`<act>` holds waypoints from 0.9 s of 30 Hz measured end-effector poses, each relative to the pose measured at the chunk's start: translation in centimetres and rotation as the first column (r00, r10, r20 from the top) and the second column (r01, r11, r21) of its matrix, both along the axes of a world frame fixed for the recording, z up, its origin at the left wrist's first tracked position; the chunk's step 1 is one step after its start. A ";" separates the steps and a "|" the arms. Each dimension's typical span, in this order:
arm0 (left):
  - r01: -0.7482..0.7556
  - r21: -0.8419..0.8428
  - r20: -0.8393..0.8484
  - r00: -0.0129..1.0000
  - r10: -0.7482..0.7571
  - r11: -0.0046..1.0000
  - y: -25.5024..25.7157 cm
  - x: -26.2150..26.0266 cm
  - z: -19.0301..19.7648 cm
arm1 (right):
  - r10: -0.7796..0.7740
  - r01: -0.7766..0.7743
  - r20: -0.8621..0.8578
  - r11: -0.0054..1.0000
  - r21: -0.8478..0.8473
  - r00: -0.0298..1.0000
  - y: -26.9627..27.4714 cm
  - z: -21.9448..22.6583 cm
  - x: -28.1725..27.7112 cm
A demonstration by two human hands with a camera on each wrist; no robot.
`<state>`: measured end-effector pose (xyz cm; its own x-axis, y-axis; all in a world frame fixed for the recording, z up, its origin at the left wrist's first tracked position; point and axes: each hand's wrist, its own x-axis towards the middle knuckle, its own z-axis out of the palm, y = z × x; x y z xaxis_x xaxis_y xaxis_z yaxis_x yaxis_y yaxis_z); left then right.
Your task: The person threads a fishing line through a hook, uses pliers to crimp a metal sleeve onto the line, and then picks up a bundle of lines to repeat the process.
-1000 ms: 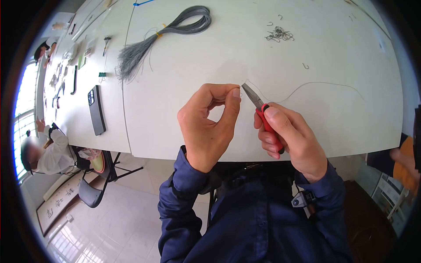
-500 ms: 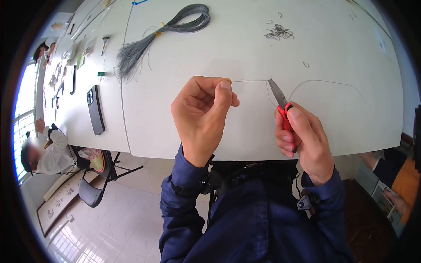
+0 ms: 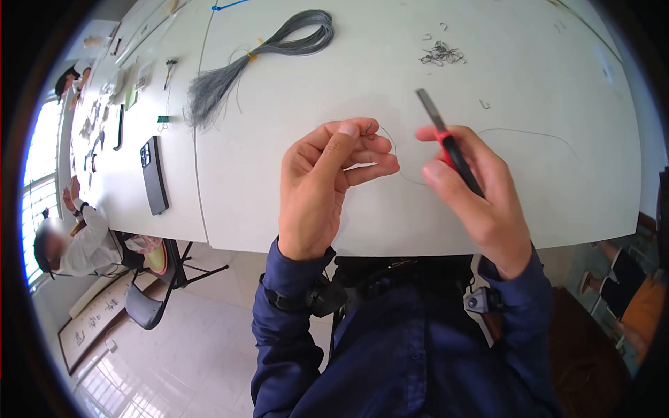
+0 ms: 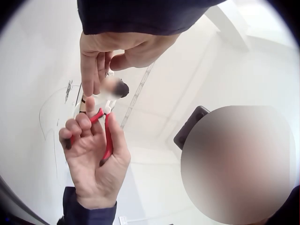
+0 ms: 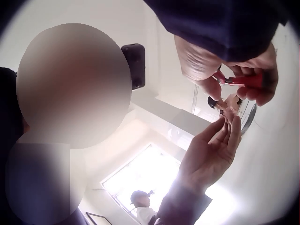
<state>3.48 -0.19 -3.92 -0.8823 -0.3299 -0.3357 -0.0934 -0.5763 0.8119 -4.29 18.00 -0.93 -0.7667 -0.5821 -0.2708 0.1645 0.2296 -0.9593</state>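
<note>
In the head view the left hand [image 3: 324, 177] pinches a small dark hook [image 3: 369, 130] between thumb and forefinger, its other fingers spread. A thin line [image 3: 395, 148] runs from beside those fingertips toward the right hand [image 3: 481, 198], then curves over the white table [image 3: 268, 209]. Red-handled pliers [image 3: 450, 148] are gripped in the right hand, tips pointing up and away, apart from the hook and line. The left wrist view shows the pliers' red handles [image 4: 109, 140] across the right palm. How the line passes the right hand cannot be told.
A grey strand bundle [image 3: 296, 38] tied in yellow lies at the upper left, and a pile of hooks [image 3: 442, 54] at the upper right. One loose hook [image 3: 484, 104] is nearer. A phone [image 3: 154, 175] rests at left; a person [image 3: 87, 240] sits beyond.
The line stretched straight between the hands now hangs slack. The left hand has turned, its fingers spread and the hook showing. The pliers have swung upward and left, away from the line.
</note>
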 end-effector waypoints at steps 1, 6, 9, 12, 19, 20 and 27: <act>-0.009 0.018 0.006 1.000 0.009 1.000 0.1 0.0 0.2 | 0.006 -0.006 -0.025 1.000 -0.014 1.000 -0.7 -0.6 -0.2; 0.028 -0.102 0.035 0.999 -0.024 0.994 0.2 0.3 -0.2 | 0.053 -0.053 -0.019 0.998 -0.028 0.998 -2.6 -2.3 -0.9; 0.041 -0.095 0.045 0.998 -0.037 0.995 0.2 0.3 -0.3 | 0.076 -0.076 -0.008 0.997 0.019 0.997 -2.7 -2.3 -1.1; 0.061 -0.070 0.047 0.997 -0.058 0.996 0.1 0.2 -0.3 | 0.054 -0.054 -0.015 0.999 0.002 0.998 -2.6 -2.9 -1.1; -0.029 -0.231 0.018 0.999 0.034 0.972 0.5 0.2 -0.4 | 0.120 -0.081 0.293 0.987 -0.140 0.949 -1.0 -0.4 0.1; -0.057 -0.290 0.006 0.998 0.062 0.955 0.7 0.2 -0.5 | 0.160 -0.084 0.418 0.977 -0.193 0.894 -0.5 -0.1 0.6; -0.125 -0.506 -0.026 0.991 0.130 0.853 1.7 0.2 -0.4 | 0.196 -0.073 0.617 0.973 -0.219 0.762 -0.4 -0.4 1.4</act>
